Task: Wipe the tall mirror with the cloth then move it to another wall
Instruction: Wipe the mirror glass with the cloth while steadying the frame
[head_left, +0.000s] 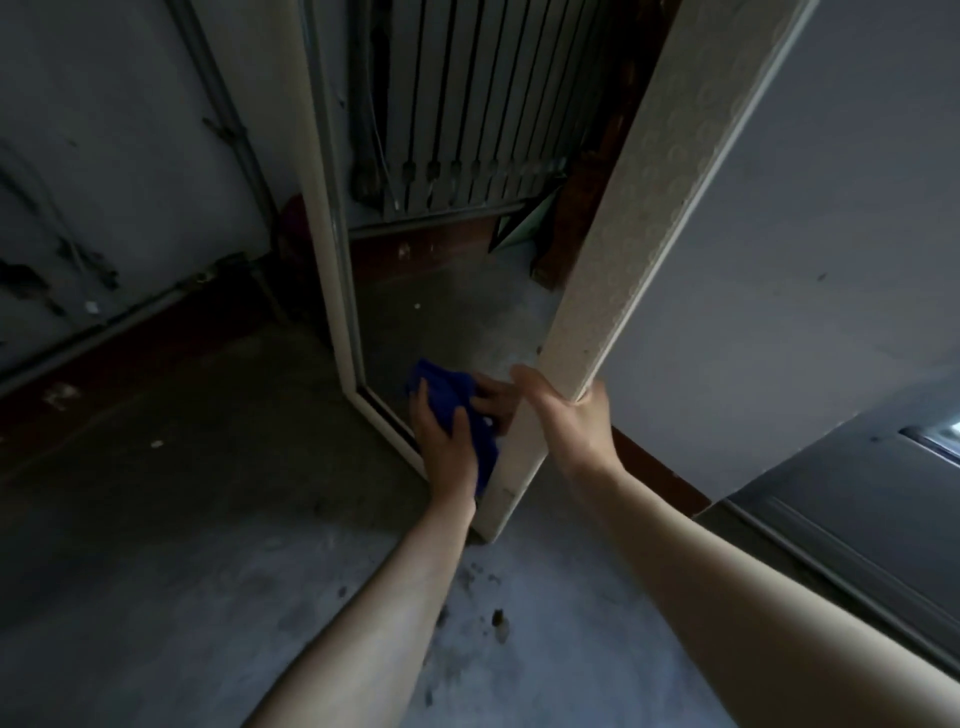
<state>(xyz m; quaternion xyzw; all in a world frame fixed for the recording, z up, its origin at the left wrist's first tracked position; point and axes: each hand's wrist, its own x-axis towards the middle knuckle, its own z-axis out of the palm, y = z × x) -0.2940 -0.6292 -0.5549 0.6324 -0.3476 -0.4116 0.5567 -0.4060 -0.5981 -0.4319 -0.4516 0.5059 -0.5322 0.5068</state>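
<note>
left hand (445, 441) flat on cloth (452, 400) | right hand (569, 415) apparently clasping mirror (644, 208) frame

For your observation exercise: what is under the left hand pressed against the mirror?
A blue cloth lies under the left hand, pressed on the mirror glass near its bottom edge. The glass beneath the cloth is covered, so its state cannot be seen.

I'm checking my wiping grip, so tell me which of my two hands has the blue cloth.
The left hand presses the blue cloth against the lower mirror glass. The right hand has no cloth; it grips the mirror's pale frame edge.
</note>
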